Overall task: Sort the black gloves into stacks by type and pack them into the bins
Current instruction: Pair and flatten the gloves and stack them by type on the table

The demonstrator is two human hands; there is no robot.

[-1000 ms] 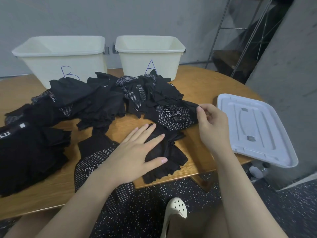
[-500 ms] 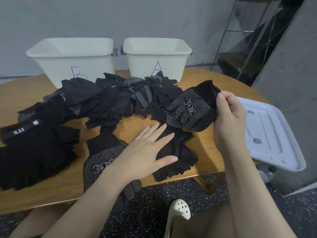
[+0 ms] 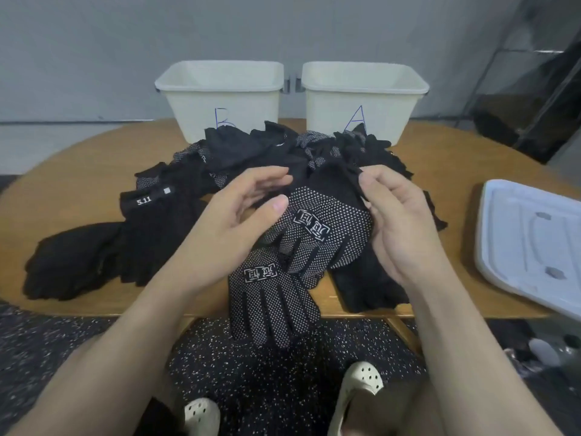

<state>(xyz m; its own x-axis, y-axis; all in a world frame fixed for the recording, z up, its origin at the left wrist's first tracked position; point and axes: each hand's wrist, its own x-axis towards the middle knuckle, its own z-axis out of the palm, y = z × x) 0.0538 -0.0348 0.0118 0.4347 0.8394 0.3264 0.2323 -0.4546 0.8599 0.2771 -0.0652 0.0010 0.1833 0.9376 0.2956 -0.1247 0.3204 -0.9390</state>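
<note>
Lifted off the pile since a moment ago, the dotted glove (image 3: 323, 228) hangs over its twin (image 3: 270, 297), pinched at the cuff by my right hand (image 3: 399, 221); my left hand (image 3: 232, 221), off the table now, cups open beside it. Soft, light, floppy: cuff and fingertips are the best holds.

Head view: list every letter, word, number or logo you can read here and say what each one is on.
"B": blue handwriting on the left bin, lower part hidden by gloves.
"A": blue handwriting on the right bin.
"5.11": white print on the cuff tag of a black glove at left.
White block logo on the held dotted glove and the dotted glove at the table edge: stylised, not readable.
</note>
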